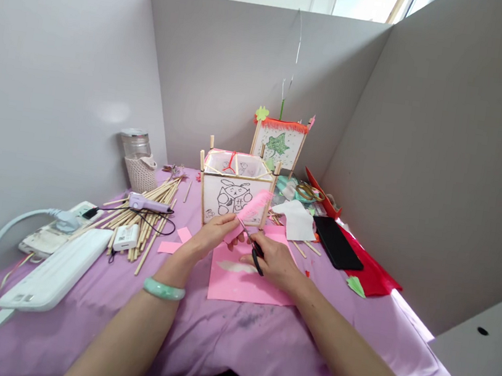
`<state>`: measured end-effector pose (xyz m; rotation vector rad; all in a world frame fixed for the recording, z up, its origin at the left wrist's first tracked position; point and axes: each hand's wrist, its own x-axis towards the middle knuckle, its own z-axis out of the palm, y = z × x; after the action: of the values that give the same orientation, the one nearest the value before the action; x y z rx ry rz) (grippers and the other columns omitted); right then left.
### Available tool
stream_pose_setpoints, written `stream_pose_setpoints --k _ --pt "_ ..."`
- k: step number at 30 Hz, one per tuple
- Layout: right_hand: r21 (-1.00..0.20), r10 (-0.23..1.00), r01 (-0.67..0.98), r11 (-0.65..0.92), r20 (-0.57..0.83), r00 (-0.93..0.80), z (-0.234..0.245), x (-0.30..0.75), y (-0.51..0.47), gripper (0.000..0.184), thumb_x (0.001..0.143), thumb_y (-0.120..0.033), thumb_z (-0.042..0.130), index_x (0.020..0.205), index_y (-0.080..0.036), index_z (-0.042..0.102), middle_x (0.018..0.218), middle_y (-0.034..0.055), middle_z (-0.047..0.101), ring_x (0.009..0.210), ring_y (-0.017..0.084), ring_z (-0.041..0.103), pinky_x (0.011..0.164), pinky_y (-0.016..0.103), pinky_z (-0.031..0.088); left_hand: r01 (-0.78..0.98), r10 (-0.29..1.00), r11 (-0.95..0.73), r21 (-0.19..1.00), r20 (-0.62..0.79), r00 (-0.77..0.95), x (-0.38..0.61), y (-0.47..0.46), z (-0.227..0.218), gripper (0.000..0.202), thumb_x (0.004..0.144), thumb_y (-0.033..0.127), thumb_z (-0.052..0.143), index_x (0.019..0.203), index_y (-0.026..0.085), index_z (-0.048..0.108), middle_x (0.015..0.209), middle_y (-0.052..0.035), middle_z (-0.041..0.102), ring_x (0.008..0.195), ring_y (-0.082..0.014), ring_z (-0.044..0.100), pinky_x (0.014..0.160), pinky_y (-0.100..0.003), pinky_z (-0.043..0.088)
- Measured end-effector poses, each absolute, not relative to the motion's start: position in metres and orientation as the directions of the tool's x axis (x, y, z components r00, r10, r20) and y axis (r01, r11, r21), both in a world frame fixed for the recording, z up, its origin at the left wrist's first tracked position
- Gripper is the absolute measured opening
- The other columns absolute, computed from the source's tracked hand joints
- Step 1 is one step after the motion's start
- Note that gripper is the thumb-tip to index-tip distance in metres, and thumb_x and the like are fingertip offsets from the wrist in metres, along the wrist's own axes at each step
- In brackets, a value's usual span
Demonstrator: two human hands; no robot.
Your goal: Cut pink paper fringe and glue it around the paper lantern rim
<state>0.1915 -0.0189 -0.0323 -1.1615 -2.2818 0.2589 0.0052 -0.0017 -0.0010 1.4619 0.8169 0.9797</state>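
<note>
My left hand [222,231] pinches a strip of pink paper [255,207] whose upper part is cut into a fringe. In my right hand [274,260] is a pair of scissors [258,252] with black handles, its blades at the strip's edge close to my left fingers. Beneath both hands lies a pink sheet [236,290] with a pale patch on it. Just behind them stands a square lantern [213,192] of sticks and white panels, with a rabbit-like figure drawn in black on its front.
Wooden sticks [150,242], a lilac glue gun [150,204], a power bank [57,270] and cables lie left, near a jar [136,156]. A second lantern [280,142] stands behind. A black phone [337,244], red cloth [372,270] and white paper [296,219] lie right. Grey partitions [260,58] enclose the table.
</note>
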Motion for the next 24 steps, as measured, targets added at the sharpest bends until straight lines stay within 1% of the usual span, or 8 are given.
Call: stream_pose_setpoints --k 4,9,15,19,24 --pt "-0.425 0.813 0.696 0.578 0.37 -0.449 -0.0319 0.1912 -0.0176 0.027 0.08 -0.044 0.059 0.092 -0.02 0.055 0.075 -0.0002 0.06 0.065 0.014 0.054 0.058 0.022 0.035 -0.054 0.901 -0.122 0.991 0.134 0.414 0.0049 -0.0004 -0.0029 0.028 0.08 0.041 0.053 0.075 0.013 0.054 0.071 -0.0038 0.062 0.055 -0.011 0.053 0.052 -0.025 0.044" --pt "-0.43 0.822 0.705 0.563 0.375 -0.428 -0.032 0.191 -0.0172 0.027 0.078 -0.043 0.062 0.09 -0.02 0.056 0.074 0.0002 0.061 0.063 0.014 0.056 0.057 0.022 0.035 -0.059 0.9 -0.115 0.992 0.129 0.416 0.0043 -0.0001 -0.0031 0.027 0.081 0.039 0.052 0.075 0.013 0.054 0.071 -0.0038 0.061 0.055 -0.0111 0.053 0.051 -0.026 0.044" --pt "-0.404 0.813 0.712 0.575 0.385 -0.437 -0.0342 0.1917 -0.0169 0.031 0.077 -0.044 0.063 0.097 -0.021 0.057 0.08 0.0008 0.062 0.068 0.015 0.057 0.058 0.023 0.035 -0.029 0.892 -0.12 0.992 0.12 0.436 0.0053 -0.0008 -0.0035 0.027 0.08 0.041 0.053 0.076 0.014 0.055 0.07 -0.0034 0.061 0.054 -0.0107 0.053 0.051 -0.025 0.043" --pt "-0.365 0.79 0.713 0.598 0.415 -0.451 -0.0377 0.1925 -0.0164 0.028 0.081 -0.042 0.058 0.099 -0.021 0.055 0.085 0.002 0.062 0.071 0.015 0.057 0.06 0.023 0.035 -0.007 0.878 -0.121 0.993 0.11 0.465 0.0073 -0.002 -0.004 0.027 0.08 0.04 0.053 0.076 0.013 0.055 0.069 -0.0033 0.061 0.052 -0.0102 0.053 0.051 -0.025 0.043" --pt "-0.364 0.785 0.706 0.608 0.411 -0.464 -0.0382 0.1927 -0.0167 0.028 0.083 -0.042 0.056 0.101 -0.02 0.054 0.087 0.0028 0.062 0.073 0.015 0.057 0.062 0.023 0.037 0.003 0.879 -0.117 0.993 0.102 0.465 0.0084 -0.0033 -0.0027 0.025 0.081 0.038 0.052 0.074 0.013 0.055 0.069 -0.0038 0.061 0.051 -0.01 0.053 0.052 -0.025 0.044"
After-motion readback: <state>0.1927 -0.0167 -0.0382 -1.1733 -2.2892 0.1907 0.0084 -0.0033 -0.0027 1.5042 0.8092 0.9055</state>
